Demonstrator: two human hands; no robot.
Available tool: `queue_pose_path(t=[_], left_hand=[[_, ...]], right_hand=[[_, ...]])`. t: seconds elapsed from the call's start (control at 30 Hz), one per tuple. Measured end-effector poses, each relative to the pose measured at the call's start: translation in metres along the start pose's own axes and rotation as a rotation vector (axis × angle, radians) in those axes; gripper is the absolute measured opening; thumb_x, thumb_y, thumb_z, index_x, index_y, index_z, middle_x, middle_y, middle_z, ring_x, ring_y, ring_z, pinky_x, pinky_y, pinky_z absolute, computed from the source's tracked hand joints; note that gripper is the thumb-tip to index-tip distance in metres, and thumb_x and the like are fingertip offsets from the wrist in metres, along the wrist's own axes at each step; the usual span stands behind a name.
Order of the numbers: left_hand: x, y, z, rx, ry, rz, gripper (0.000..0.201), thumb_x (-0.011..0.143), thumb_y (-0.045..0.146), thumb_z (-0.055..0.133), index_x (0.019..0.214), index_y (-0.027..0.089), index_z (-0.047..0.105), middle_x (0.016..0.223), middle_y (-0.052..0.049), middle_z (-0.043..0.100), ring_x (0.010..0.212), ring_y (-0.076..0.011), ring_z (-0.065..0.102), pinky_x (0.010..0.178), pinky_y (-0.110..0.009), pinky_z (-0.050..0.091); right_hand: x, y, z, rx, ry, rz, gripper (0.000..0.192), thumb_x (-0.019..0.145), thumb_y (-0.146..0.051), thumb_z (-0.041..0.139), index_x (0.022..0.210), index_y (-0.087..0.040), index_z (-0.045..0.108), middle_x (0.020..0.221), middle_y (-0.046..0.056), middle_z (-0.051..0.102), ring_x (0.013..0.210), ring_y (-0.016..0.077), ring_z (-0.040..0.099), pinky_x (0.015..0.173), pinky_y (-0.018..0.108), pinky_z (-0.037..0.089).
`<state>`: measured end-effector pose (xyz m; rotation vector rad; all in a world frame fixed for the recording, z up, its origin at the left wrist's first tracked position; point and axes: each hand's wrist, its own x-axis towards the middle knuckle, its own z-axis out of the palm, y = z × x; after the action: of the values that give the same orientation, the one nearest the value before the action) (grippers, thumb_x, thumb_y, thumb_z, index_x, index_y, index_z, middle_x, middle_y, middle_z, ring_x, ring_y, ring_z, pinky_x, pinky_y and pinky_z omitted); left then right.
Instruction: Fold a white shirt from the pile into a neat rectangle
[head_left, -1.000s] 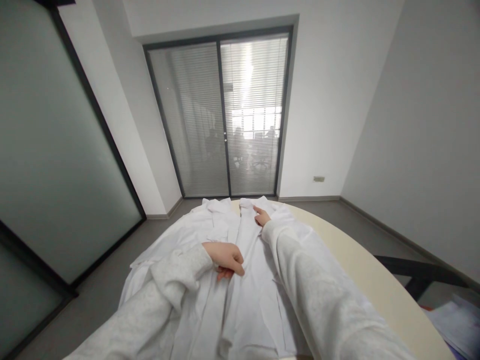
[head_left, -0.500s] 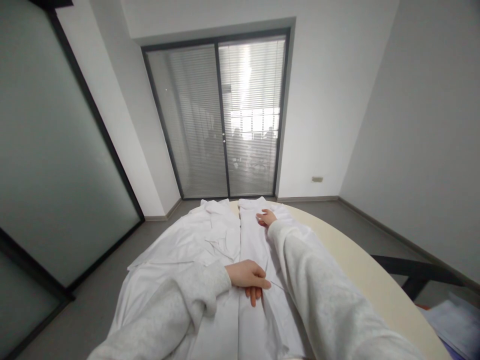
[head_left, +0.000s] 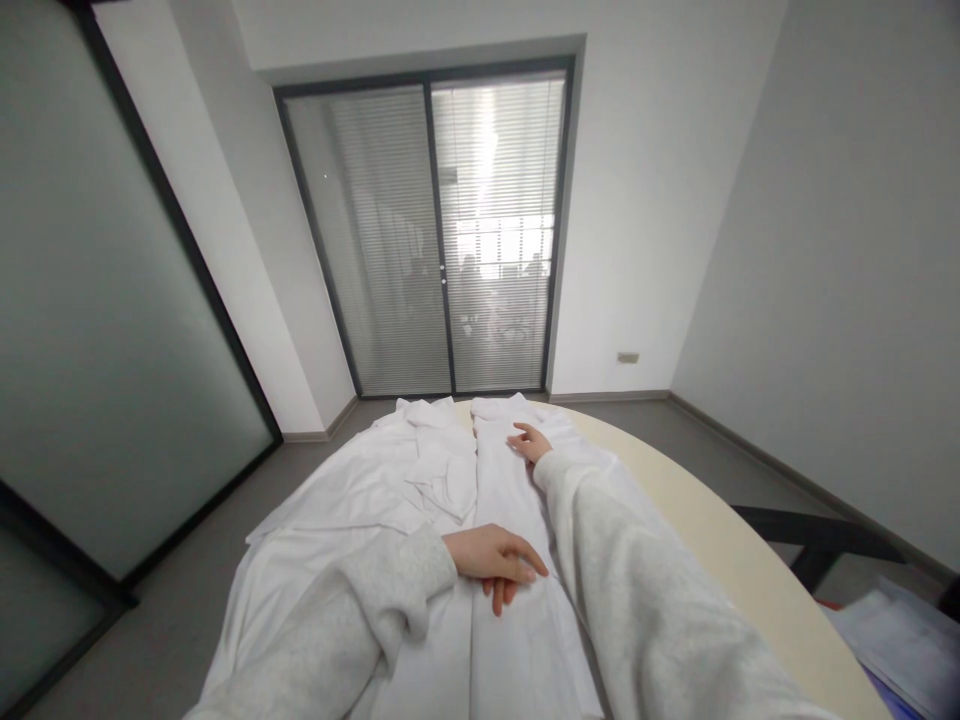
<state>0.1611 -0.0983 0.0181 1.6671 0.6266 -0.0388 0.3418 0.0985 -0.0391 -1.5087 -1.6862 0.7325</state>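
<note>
White garment [head_left: 360,480] laid out lengthwise on the tabletop [head_left: 686,500]

The garment is spread across the lower middle of the frame, its long axis directed from the bottom edge toward the upper centre. A long, straight panel [head_left: 501,485] is aligned the same way. Cloth is set directly beneath each grip: the panel's middle stretch is crossed by the left hand [head_left: 491,555], fingers pointed rightward, while the right hand [head_left: 532,442] is placed by its far end, fingers pointed leftward. The left hand is set nearer the bottom edge. Both grips are loosened, with no cloth seen pinched. Which end is the collar cannot be told.
</note>
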Motion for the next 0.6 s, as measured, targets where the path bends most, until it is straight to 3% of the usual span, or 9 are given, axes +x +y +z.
queue_pose_path(t=[0.13,0.23,0.37,0.6], left_hand=[[0.0,0.001,0.0,0.006,-0.025,-0.03,0.054,0.077,0.054,0.055,0.121,0.024,0.052,0.06,0.004,0.058,0.044,-0.0082,0.058,0.043,-0.017,0.035],[0.0,0.0,0.0,0.014,-0.012,-0.037,0.054,0.076,0.054,0.056,0.121,0.023,0.052,0.06,0.004,0.058,0.044,-0.0075,0.057,0.043,-0.016,0.036],[-0.001,-0.001,0.001,0.029,0.007,-0.034,0.055,0.076,0.054,0.056,0.122,0.024,0.051,0.061,0.004,0.058,0.045,-0.0071,0.057,0.043,-0.016,0.036],[-0.002,0.001,0.003,0.059,0.008,-0.014,0.055,0.076,0.05,0.058,0.124,0.025,0.049,0.065,0.003,0.059,0.045,-0.0063,0.055,0.043,-0.016,0.034]], right_hand=[[-0.005,-0.005,0.009,-0.244,-0.075,-0.1,0.04,0.08,-0.028,0.052,0.119,-0.021,0.053,0.105,0.005,0.064,0.09,0.0159,0.058,0.084,0.027,0.043],[-0.01,-0.007,0.012,-0.423,-0.121,-0.179,0.038,0.08,-0.018,0.048,0.116,-0.025,0.057,0.12,0.004,0.058,0.11,0.0213,0.048,0.095,0.034,0.034],[-0.018,-0.011,0.009,-0.598,-0.109,-0.218,0.048,0.083,-0.02,0.04,0.129,-0.031,0.043,0.136,0.002,0.043,0.126,0.0285,0.026,0.096,0.049,0.025],[-0.018,-0.021,0.0,-0.75,-0.062,-0.23,0.053,0.089,-0.036,0.029,0.141,-0.026,0.02,0.144,0.002,0.029,0.132,0.0225,0.018,0.1,0.042,0.025]])
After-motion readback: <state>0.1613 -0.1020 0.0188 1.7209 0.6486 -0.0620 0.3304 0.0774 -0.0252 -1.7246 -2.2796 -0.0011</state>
